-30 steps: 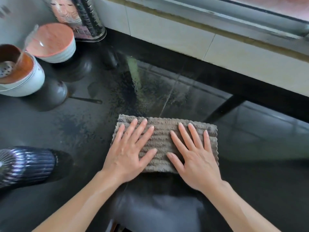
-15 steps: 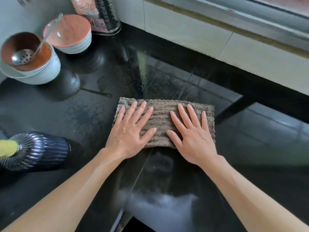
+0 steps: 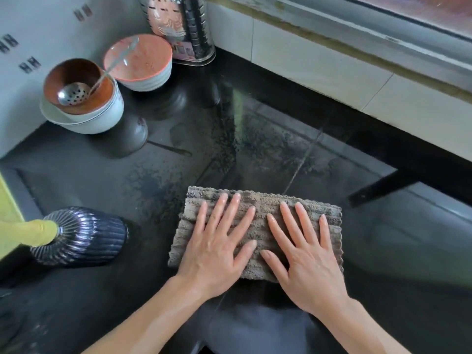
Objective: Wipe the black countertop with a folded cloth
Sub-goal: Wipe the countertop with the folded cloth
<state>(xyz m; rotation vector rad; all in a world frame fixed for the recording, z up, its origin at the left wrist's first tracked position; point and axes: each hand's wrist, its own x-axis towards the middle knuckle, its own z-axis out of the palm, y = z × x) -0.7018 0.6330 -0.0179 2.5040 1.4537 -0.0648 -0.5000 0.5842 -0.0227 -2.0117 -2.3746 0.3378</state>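
1. The black countertop is glossy and fills most of the view. It mirrors the pale wall tiles behind it and carries a speckled, streaky film in its middle, just beyond the cloth
2. It runs into a corner. The tiled wall with a window ledge above it lines the back and right, and a pale wall with small dark marks closes the left
3. The folded cloth, grey-brown and ribbed, lies flat on the countertop in the lower middle of the view, its long side running across
4. The left hand presses palm down on the cloth's left half, fingers straight and spread
5. The right hand lies the same way on the right half, fingers straight and fanned. The two thumbs nearly meet over the cloth's middle
6. In the far left corner stands a stack of bowls, with a brown one on top that holds a slotted spoon
7. Just beside the stack is a white bowl with a coral inside, and the spoon's handle leans across it. Behind it stands a perforated metal holder
8. Left of the cloth, apart from it, is a dark ribbed vase with something yellow at its mouth. It is the nearest thing on that side
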